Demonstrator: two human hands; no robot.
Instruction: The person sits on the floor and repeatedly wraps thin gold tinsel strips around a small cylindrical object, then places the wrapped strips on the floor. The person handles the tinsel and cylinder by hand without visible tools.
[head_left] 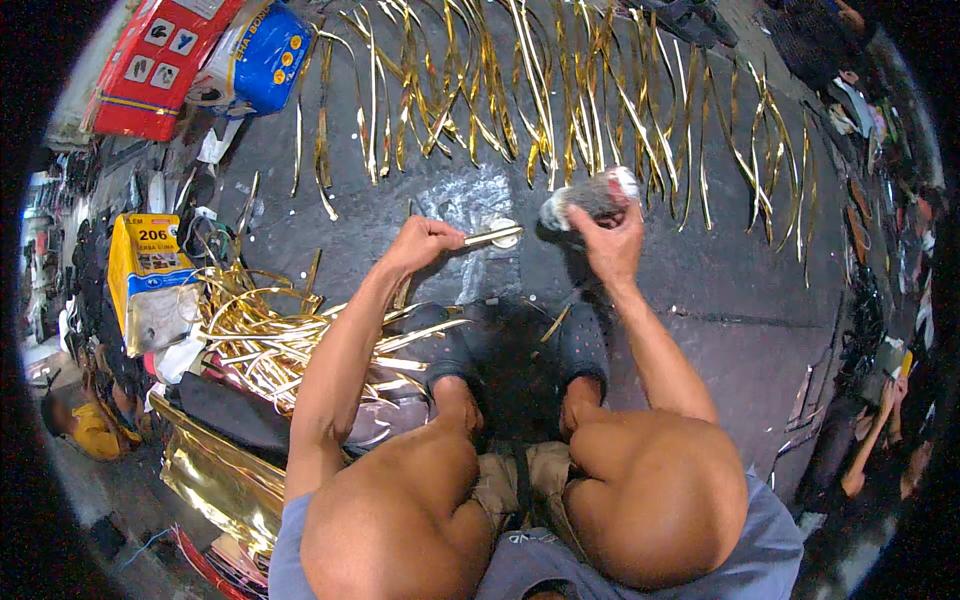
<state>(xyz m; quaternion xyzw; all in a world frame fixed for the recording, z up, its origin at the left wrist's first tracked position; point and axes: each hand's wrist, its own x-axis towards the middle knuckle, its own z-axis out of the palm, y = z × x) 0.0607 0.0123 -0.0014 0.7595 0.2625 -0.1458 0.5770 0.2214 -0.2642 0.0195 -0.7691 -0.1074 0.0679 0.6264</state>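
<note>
My left hand [425, 243] pinches one end of a narrow gold strip [482, 238], which points to the right just above the dark work board. A small white round patch [508, 233] lies by the strip's free end; I cannot tell what it is. In my right hand [612, 240] is a stubby grey thing with a white and red end [592, 200], gripped from below and to the right of the strip. Its kind does not show. Left of my left forearm lies a tangled heap of cut gold strips [265, 335].
Many gold strips [540, 90] lie side by side along the board's far part. A yellow and blue glue can [150, 280], red box [160, 65] and blue package [265, 60] stand left. Gold sheeting [215, 475] lies lower left. Other people are at both sides.
</note>
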